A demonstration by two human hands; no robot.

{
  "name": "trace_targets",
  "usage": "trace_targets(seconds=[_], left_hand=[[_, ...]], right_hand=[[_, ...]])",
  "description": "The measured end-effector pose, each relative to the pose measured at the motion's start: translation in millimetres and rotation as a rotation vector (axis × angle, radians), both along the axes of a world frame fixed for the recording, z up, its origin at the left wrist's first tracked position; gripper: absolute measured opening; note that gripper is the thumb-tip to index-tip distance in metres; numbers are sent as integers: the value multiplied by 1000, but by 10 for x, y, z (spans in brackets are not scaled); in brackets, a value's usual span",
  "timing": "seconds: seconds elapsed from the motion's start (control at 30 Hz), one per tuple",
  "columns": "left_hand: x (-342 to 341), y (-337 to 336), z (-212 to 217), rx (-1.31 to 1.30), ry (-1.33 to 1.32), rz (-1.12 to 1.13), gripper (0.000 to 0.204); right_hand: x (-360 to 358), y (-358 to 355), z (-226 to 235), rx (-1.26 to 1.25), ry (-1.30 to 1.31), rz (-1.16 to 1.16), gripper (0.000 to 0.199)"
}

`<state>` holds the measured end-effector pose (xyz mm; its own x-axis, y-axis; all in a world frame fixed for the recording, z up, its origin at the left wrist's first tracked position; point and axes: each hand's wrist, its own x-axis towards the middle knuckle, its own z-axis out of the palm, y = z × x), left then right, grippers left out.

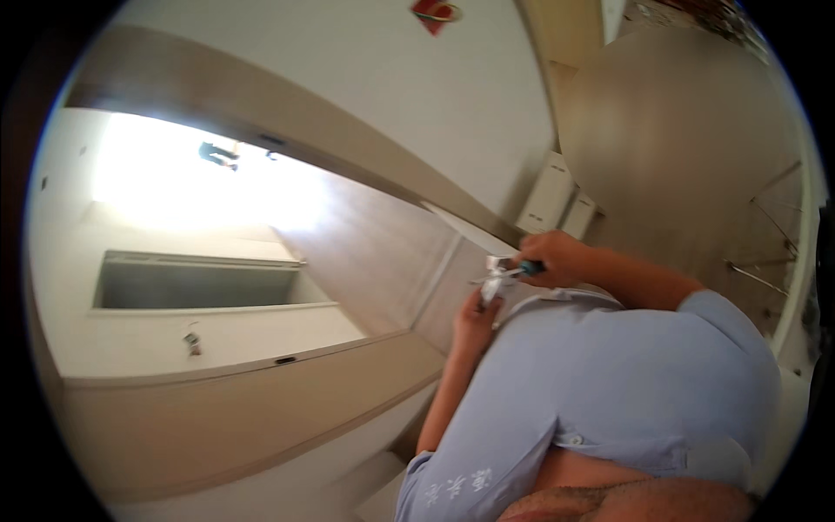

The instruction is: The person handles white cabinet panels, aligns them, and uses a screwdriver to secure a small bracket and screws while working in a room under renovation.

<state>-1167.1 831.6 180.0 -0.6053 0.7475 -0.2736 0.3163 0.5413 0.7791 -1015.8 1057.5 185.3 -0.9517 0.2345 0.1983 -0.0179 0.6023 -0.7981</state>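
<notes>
Pale walls and a wood door tilt behind the right hand [561, 258], clenched on a blue-handled tool [520, 271] pointing left at a white piece [491, 287] gripped just below by the left hand [474, 320]

Blown-out glare upper left (window), soft blur, fisheye-bent dark rim.

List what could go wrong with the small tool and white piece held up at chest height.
1. The right hand grips a blue-handled tool aimed toward the left hand; a slip may jab its fingers.
2. The small white piece is pinched in mid-air, unsupported, so it may drop.
3. The tilted view leaves the contact point tiny and hard to judge.
</notes>
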Motion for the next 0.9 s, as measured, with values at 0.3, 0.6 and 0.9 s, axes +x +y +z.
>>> trace_targets(seconds=[0.3, 0.6, 0.9], left_hand=[[-4, 103, -20, 34, -34, -123, 37], [-152, 110, 86, -64, 38, -228, 37], [-326, -185, 214, 24, -33, -350, 35]], right_hand=[[220, -56, 8, 129, 31, -152, 18], [268, -318, -157, 203, 120, -293, 14], [227, -903, -42, -295, -66, -487, 23]])
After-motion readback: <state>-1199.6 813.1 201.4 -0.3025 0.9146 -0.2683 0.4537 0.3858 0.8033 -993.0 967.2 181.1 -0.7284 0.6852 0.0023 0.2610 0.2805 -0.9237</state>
